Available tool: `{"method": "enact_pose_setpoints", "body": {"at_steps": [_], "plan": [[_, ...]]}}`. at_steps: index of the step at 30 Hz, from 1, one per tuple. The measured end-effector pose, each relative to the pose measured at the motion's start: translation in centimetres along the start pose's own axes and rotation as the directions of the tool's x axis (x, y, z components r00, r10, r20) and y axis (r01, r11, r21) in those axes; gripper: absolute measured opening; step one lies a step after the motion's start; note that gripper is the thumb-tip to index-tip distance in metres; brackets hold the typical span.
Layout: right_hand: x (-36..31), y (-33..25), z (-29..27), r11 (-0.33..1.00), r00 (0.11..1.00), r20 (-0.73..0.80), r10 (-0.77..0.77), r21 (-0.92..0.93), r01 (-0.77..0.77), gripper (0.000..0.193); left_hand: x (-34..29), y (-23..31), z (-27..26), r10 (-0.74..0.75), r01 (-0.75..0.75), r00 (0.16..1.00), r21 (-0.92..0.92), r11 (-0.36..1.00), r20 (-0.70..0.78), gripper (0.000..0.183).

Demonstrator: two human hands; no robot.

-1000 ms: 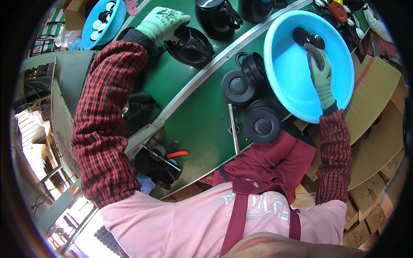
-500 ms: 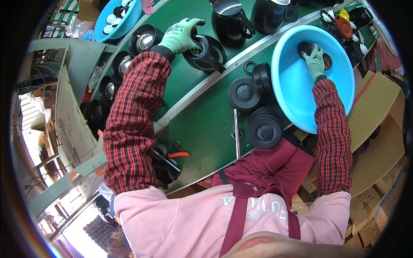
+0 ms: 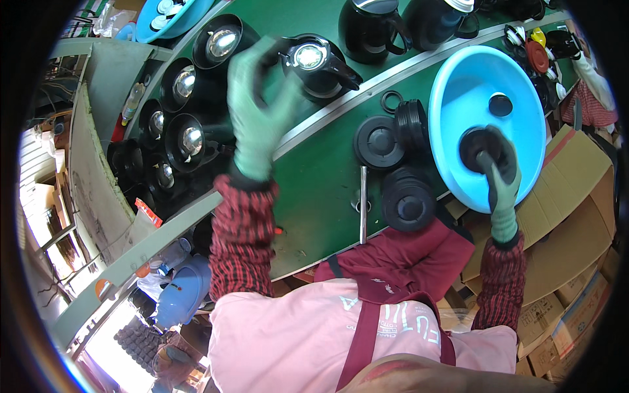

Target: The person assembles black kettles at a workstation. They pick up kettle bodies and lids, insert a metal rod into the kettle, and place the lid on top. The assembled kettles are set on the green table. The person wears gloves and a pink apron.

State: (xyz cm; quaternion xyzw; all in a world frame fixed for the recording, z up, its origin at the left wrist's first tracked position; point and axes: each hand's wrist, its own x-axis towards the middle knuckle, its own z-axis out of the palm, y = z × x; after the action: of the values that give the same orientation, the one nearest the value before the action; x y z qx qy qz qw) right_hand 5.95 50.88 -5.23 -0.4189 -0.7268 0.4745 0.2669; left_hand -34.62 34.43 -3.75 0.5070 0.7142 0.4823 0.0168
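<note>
My left hand (image 3: 255, 111), in a green-and-white work glove, is smeared by motion, but its thumb and fingers show apart, with nothing seen between them. Beside it on the green bench stands a black jug (image 3: 331, 78), its shiny round mouth facing up and its handle pointing right. My right hand (image 3: 504, 167), gloved alike, grips a round black disc-shaped part (image 3: 473, 149) over the light blue basin (image 3: 445, 164). A second round black part (image 3: 500, 105) lies inside the basin. Stacked black ring-shaped lids (image 3: 407, 200) sit left of the basin.
Several black pots (image 3: 223, 40) with shiny insides line the bench at left. Two black jugs (image 3: 373, 33) stand at the back. A metal rod (image 3: 363, 203) lies near the front edge. Cardboard boxes (image 3: 576, 183) stand at right, loose lids and parts (image 3: 537, 56) at the far right.
My left hand has let go of the jug and moved back toward me. My right hand has drawn nearer with a black disc, leaving another in the basin. The whole view has shifted slightly.
</note>
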Motion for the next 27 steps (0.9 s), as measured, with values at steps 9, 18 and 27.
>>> {"method": "enact_pose_setpoints", "body": {"at_steps": [9,18,27], "plan": [[-3.2,-8.3,11.1,1.0,0.931,0.365,-0.023,-0.001,0.025,0.053,-10.5,9.1,3.2,0.102,-0.039,0.882,-0.143,0.989,0.46,0.109],[3.5,-6.0,18.1,0.9,0.94,0.224,-0.258,-0.296,0.318,0.088,-13.0,0.3,1.6,-0.34,0.348,0.937,-0.227,0.909,0.075,0.089],[7.2,-5.8,22.7,0.897,0.955,0.1,-0.279,-0.328,0.296,0.076,1.1,-4.2,3.9,-0.404,0.326,0.889,-0.323,0.889,-0.214,0.03]]}}
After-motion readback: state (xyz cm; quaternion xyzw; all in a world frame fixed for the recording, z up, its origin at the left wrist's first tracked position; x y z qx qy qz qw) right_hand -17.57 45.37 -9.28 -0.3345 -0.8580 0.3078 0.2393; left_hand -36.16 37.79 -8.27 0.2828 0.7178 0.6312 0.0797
